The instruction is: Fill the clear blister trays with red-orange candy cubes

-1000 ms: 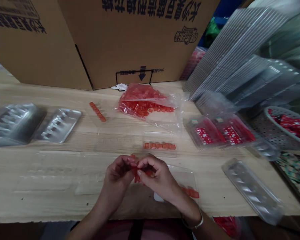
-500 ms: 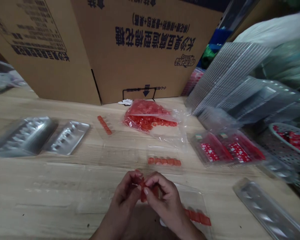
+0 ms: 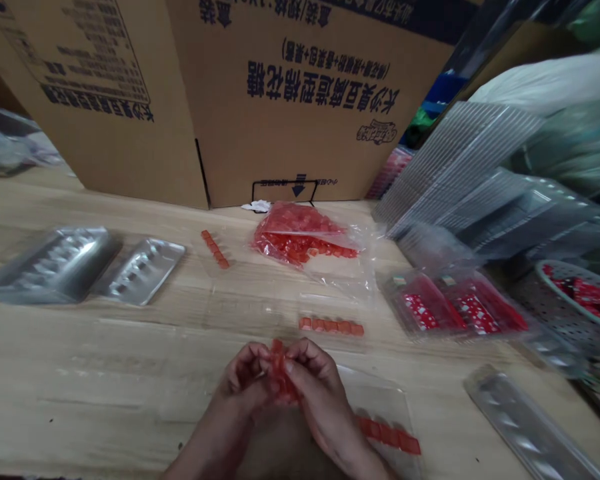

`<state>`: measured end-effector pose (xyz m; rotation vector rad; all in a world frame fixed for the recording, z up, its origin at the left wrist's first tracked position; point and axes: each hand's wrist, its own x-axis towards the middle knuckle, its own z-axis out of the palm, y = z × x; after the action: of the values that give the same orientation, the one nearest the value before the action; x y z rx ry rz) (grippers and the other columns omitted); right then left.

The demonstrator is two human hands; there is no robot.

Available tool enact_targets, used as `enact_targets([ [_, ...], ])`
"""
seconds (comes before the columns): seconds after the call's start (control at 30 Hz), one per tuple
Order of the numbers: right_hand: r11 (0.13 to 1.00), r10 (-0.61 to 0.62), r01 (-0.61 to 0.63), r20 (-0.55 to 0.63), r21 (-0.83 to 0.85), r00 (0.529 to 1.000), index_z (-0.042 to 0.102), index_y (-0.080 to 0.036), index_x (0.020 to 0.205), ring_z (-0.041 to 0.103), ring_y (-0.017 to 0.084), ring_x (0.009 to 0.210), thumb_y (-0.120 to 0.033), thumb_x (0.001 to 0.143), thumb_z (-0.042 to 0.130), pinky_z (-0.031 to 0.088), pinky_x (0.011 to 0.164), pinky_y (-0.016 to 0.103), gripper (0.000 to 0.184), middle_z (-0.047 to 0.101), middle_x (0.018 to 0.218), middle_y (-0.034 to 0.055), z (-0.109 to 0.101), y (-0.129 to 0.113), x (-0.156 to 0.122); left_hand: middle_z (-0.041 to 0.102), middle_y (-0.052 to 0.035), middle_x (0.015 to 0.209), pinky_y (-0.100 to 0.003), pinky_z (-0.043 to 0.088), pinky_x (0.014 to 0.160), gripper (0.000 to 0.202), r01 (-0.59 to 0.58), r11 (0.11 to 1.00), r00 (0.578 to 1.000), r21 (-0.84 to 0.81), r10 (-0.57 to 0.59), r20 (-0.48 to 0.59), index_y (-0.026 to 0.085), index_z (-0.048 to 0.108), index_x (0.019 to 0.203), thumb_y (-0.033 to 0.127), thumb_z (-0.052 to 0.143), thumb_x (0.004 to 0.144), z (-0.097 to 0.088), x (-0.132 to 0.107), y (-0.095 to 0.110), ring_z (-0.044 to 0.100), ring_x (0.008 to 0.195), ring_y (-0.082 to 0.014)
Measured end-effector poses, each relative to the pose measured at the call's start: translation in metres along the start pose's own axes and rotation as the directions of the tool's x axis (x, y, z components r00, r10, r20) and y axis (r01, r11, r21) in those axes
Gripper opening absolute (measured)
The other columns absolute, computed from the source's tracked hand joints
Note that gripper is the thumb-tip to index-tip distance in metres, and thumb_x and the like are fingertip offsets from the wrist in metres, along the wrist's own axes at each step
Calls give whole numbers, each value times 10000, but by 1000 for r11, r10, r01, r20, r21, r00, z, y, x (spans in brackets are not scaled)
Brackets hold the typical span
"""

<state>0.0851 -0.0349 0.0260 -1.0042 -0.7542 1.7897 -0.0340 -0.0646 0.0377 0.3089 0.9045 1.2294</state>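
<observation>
In the head view, a strip of red candy squares (image 3: 280, 377) is pinched between the left hand (image 3: 244, 383) and the right hand (image 3: 316, 393), just above the wooden table (image 3: 80, 373). Both hands are closed around the strip, fingertips meeting at its top. A further row of red squares (image 3: 389, 437) lies in a clear sleeve beside the right wrist. Beyond the hands, another filled row (image 3: 331, 326) rests on the table, and farther back a plastic bag of red candies (image 3: 300, 237) is seen before a cardboard box (image 3: 300, 107). Silver trays (image 3: 80, 263) lie well to the left.
</observation>
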Motion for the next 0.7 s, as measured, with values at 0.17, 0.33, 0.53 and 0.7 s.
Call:
enact_targets([
  [0.17, 980, 96, -100, 32, 170, 995, 605, -202, 666, 494, 105, 470, -378, 579, 838, 390, 434, 207, 305, 591, 544, -42, 14, -6, -4, 539, 66, 583, -166, 404, 479, 253, -35, 999, 988, -14, 36, 153, 201, 582, 684, 194, 816, 588, 1, -1, 10, 434, 493, -60],
  [0.33, 950, 168, -174, 48, 259, 985, 592, -195, 625, 501, 89, 527, -279, 575, 819, 420, 537, 201, 247, 584, 560, -45, 22, 6, -13, 552, 50, 598, -153, 368, 422, 240, 76, 992, 968, -104, -48, 246, 215, 585, 672, 159, 791, 561, -17, -5, 12, 426, 486, -70],
  [0.53, 982, 6, 12, -97, 189, 995, 558, -222, 638, 461, 96, 504, -318, 641, 760, 433, 502, 221, 223, 549, 589, -45, 9, -8, -2, 554, 56, 520, -151, 306, 368, 253, 156, 978, 920, -140, -92, 382, 215, 696, 773, 164, 724, 527, -39, -19, 5, 368, 361, -37],
  [0.7, 999, -42, 41, -34, -26, 999, 607, -212, 670, 484, 96, 502, -341, 616, 813, 438, 492, 221, 249, 586, 597, -36, 2, -28, 2, 575, 11, 535, -188, 405, 500, 112, 122, 993, 976, 0, -120, 184, 167, 717, 671, 272, 693, 638, -26, -21, 17, 480, 484, -82],
])
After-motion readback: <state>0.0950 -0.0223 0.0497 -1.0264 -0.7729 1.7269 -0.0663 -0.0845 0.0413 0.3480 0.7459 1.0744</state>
